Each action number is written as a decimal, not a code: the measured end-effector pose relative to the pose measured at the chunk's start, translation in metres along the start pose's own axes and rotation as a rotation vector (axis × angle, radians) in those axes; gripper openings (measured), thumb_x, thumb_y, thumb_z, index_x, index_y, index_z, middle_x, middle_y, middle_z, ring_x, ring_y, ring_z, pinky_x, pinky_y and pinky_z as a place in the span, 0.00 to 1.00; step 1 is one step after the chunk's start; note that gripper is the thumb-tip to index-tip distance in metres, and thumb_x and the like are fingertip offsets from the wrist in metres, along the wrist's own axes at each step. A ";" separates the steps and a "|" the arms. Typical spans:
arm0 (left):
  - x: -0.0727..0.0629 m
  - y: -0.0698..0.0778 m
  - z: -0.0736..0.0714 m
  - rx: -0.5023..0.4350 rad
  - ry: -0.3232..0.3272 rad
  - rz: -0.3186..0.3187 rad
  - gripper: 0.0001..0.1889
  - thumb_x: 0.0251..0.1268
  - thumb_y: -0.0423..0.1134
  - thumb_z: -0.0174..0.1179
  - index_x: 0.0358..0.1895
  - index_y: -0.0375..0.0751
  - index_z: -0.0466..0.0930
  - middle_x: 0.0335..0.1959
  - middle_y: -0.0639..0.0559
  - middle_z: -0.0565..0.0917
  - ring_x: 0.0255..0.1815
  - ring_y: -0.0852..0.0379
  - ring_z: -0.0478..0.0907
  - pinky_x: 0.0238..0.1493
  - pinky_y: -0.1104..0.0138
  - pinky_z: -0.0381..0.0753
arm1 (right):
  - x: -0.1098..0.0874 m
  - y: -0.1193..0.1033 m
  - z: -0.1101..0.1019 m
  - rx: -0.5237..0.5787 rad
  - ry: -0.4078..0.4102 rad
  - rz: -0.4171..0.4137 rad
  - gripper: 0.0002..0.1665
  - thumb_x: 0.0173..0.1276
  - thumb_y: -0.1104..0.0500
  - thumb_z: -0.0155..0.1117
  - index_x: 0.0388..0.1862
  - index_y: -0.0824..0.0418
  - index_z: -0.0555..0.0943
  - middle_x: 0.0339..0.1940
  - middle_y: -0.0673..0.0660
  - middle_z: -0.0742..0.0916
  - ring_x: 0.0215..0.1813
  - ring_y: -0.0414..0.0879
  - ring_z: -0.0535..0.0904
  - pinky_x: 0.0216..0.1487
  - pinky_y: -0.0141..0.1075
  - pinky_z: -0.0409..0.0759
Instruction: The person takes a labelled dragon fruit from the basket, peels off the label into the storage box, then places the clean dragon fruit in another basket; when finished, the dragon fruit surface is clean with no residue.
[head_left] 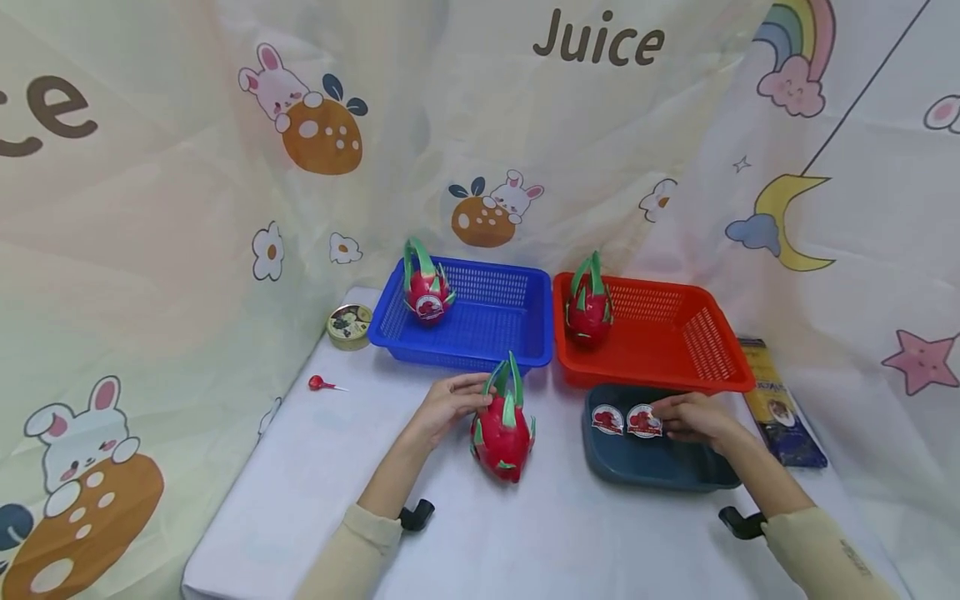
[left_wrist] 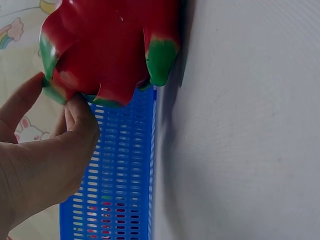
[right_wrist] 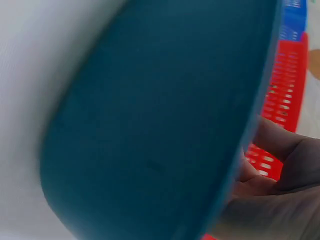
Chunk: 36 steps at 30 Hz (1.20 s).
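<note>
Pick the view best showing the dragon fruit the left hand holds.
The head view: there the dragon fruit fits fully within the picture. The left wrist view is closer but cuts it off at the top; the right wrist view shows none of it.

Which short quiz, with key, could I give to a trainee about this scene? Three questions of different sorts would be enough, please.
1. Multiple choice: what does the left grip pinch?
A) the round tin
B) a dragon fruit
C) the blue-and-yellow packet

2. True or false: in the head view, the red basket stands to the left of the blue basket.

3. Count: how many dragon fruits show in the head view, the pinched one included?

Key:
1. B.
2. False; the red basket stands to the right of the blue basket.
3. Three: the pinched one and one in each basket.
</note>
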<state>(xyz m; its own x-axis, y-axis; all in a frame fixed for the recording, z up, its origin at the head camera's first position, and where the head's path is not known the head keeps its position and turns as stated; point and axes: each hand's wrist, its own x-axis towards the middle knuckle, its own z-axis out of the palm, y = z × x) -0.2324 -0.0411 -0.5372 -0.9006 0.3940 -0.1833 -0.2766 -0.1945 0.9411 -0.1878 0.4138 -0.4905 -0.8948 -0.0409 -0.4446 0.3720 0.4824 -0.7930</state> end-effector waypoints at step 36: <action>0.000 0.003 -0.002 -0.003 0.020 -0.001 0.24 0.68 0.31 0.69 0.67 0.33 0.79 0.56 0.39 0.88 0.54 0.52 0.87 0.59 0.62 0.85 | 0.011 0.008 0.010 -0.200 0.157 -0.051 0.22 0.81 0.59 0.56 0.58 0.79 0.81 0.52 0.73 0.88 0.49 0.60 0.88 0.50 0.51 0.89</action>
<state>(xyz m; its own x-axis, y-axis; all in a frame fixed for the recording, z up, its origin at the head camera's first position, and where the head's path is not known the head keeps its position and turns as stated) -0.2344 -0.0436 -0.5346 -0.9070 0.3758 -0.1902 -0.2787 -0.1970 0.9400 -0.1923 0.4087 -0.5052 -0.9443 0.0596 -0.3237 0.2835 0.6470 -0.7079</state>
